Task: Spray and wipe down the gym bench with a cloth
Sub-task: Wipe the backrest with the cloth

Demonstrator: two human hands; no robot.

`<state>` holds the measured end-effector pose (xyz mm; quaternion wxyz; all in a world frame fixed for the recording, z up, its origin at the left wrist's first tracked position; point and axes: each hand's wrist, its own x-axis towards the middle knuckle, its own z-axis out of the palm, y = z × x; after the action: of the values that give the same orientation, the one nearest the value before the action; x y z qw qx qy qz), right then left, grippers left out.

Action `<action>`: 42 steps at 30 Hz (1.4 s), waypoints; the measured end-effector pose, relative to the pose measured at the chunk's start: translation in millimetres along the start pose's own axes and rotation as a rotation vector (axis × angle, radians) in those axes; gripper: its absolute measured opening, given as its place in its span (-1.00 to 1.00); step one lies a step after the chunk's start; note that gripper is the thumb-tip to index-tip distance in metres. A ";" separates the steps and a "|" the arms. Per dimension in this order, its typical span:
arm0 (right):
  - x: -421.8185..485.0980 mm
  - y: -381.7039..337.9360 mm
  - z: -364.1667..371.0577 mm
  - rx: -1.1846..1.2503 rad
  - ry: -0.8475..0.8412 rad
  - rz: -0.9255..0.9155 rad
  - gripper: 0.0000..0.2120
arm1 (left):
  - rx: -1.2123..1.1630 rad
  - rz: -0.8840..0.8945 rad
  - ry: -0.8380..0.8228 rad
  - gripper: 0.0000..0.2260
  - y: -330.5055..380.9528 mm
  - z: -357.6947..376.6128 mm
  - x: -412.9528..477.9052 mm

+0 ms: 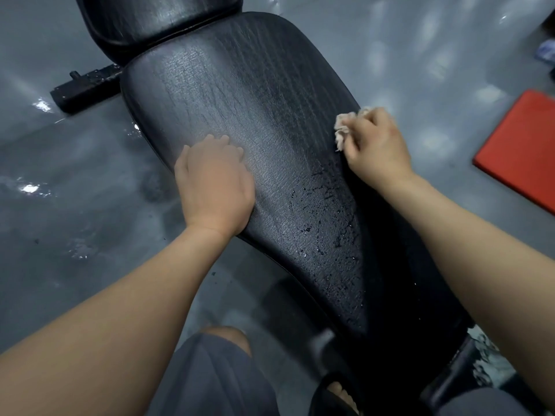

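Your left hand point(214, 187) lies palm down on the gym bench point(240, 85), fingers straight and close together, pressing flat on the near-left part of the long black pad; motion blur softens the fingertips. Your right hand point(377, 145) is at the bench's right edge, across the pad from the left, its fingers curled round a small pale cloth point(342, 127) that is bunched up and pokes out on the thumb side, touching the pad's rim.

Between your two forearms, on the bench's nearer right half, droplets point(324, 211) bead and streak the cracked vinyl, while the far part of the pad looks dull and smeared. Beyond the far end of the bench a second black pad point(156, 19) butts up to it, with a narrow gap between the two. A black frame bar point(87, 88) sticks out from under the bench's far-left side onto the grey floor point(75, 175), which shines with wet patches left of the bench. Well off the bench's right side a red mat point(522, 151) lies flat on the floor. At the bench's near end you see your knee in grey shorts point(210, 370).
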<state>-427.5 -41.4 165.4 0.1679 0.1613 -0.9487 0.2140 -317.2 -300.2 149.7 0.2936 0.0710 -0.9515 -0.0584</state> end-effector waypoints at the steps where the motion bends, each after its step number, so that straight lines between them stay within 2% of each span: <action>1: 1.3 6.1 -3.0 0.003 -0.007 0.073 -0.72 | 0.000 0.002 0.001 -0.77 0.2 0.2 -0.3; 4: 2.3 16.8 -9.5 0.094 -0.077 0.243 -0.69 | -0.005 0.003 0.007 -0.78 0.2 0.1 -0.4; 14: -3.2 22.7 -15.5 0.216 -0.099 0.562 -0.65 | -0.012 0.003 0.010 -0.78 0.7 -1.4 -0.1; 18: -11.7 27.5 -23.2 0.145 -0.146 0.692 -0.61 | -0.010 0.003 0.015 -0.78 1.0 -0.9 -0.3; 23: -8.7 19.1 -23.2 0.064 -0.055 0.544 -0.65 | -0.005 0.002 0.008 -0.78 1.0 -0.8 -0.8; 27: -14.7 -12.8 -15.6 0.066 -0.080 0.187 -0.80 | 0.000 -0.003 0.006 -0.79 0.8 -0.8 -0.6; 29: -23.7 -33.7 -8.1 0.064 -0.142 -0.044 -0.79 | -0.005 -0.001 0.002 -0.79 1.3 -0.8 -0.7; 31: -25.4 -42.1 -4.7 0.055 -0.186 -0.169 -0.74 | -0.007 0.001 0.002 -0.79 0.9 -1.4 -1.0; 33: -19.2 -29.2 -6.6 0.064 -0.149 -0.143 -0.74 | -0.007 0.005 0.004 -0.78 1.3 -1.9 -1.4; 38: -19.4 17.1 -14.2 -0.046 -0.037 0.201 -0.77 | -0.007 0.006 0.015 -0.78 1.5 -1.3 -0.9; 40: -26.1 4.8 -11.0 -0.080 -0.020 0.174 -0.77 | -0.002 0.006 0.016 -0.78 1.1 -1.0 -1.4; 42: -32.2 -16.1 -5.7 -0.055 -0.058 0.019 -0.79 | 0.003 0.001 0.009 -0.77 1.2 -1.0 -1.9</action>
<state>-391.3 -45.0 163.4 0.1428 0.1539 -0.9601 0.1846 -315.1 -298.7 149.7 0.2980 0.0711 -0.9502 -0.0564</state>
